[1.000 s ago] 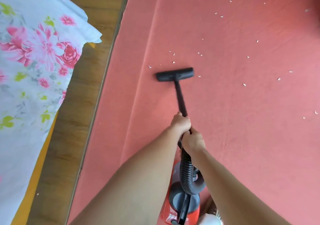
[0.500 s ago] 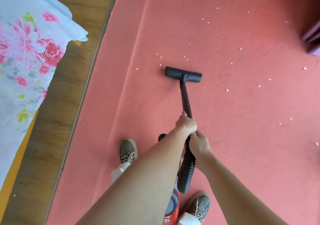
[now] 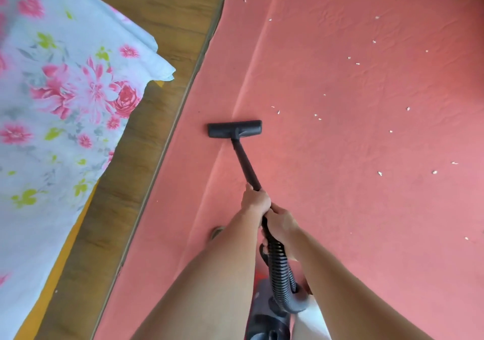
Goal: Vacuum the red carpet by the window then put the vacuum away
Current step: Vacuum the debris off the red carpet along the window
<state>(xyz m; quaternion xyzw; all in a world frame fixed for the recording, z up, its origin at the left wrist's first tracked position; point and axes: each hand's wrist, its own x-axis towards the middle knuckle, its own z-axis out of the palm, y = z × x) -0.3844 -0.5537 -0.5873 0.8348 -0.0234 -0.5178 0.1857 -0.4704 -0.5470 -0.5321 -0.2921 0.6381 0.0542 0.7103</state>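
On the red carpet [image 3: 340, 208], vacuum wand [image 3: 246, 165] pointing away up-left, left hand [image 3: 255, 202] and right hand [image 3: 281, 224] gripping it

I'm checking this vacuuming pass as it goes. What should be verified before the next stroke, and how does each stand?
1. Left hand grips the wand: ok.
2. Right hand grips at the hose top: ok.
3. Floor head flat on the red carpet: ok.
4. Carpet free of white scraps: not ok, many to the right.
5. Suction running: cannot tell.
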